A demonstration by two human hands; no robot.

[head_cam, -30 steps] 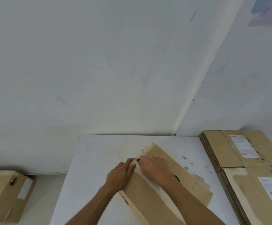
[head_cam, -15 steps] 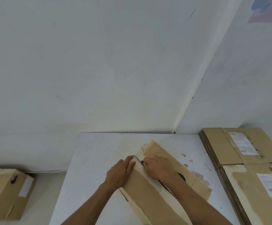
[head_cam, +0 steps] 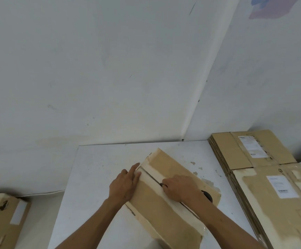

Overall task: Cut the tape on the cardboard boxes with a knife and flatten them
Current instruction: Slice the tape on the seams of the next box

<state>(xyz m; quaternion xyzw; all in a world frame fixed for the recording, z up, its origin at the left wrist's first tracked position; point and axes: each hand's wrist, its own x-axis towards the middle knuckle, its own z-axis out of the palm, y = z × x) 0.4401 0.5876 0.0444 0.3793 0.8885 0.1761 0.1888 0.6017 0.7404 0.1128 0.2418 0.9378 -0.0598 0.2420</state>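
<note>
The knife (head_cam: 162, 184) is nearly all hidden inside the right hand (head_cam: 181, 190); the box (head_cam: 164, 209) runs off the bottom edge.

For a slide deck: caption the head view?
Right hand draws a knife along the box's taped seam; left hand steadies it.

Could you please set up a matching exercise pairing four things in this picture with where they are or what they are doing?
1. left hand
2. right hand
3. flat boxes
4. closed box

a. stacked at the table's right side
b. grips the knife on the tape seam
c. low, left of the table
d. presses flat on the box's left edge

Pairs: 1-d, 2-b, 3-a, 4-c
</note>
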